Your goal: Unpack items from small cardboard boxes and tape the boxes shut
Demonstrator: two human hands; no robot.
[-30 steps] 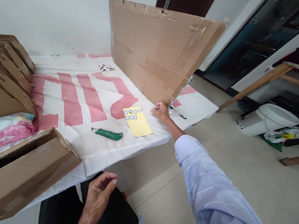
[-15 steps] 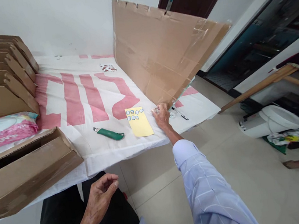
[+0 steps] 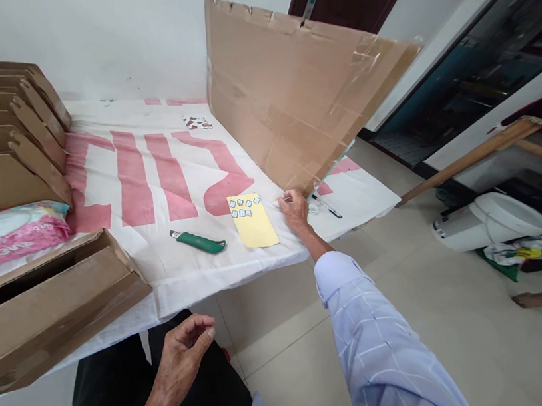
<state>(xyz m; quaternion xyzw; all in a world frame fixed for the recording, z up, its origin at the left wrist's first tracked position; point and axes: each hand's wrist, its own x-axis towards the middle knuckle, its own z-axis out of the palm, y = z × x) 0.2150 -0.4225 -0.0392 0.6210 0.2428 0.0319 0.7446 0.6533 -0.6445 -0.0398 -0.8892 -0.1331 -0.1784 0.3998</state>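
My right hand [image 3: 295, 210] rests on the table by the lower corner of a large cardboard sheet [image 3: 296, 92], its fingers bent together around something small and whitish that I cannot make out. Just left of it lies a yellow paper card [image 3: 259, 231] with several small white dark-edged stickers [image 3: 241, 208] in two rows near its top. Further left is a green utility knife [image 3: 200, 242], its blade end pointing left. Over my lap, off the table, my left hand [image 3: 187, 346] hangs loosely curled, a gap between thumb and fingers and nothing visible in it.
Folded cardboard boxes [image 3: 0, 180] stand at the left behind a pink wipes pack [image 3: 8, 236]. A long open box [image 3: 59, 313] occupies the near left edge. A pen [image 3: 328, 207] lies right of my hand; a patterned scrap [image 3: 198, 122] sits further back. A white bucket [image 3: 495, 218] is on the floor.
My right hand has shifted very slightly beside the yellow card. My left hand, the card, the knife and the cardboard sheet stay where they were; the view has moved a touch.
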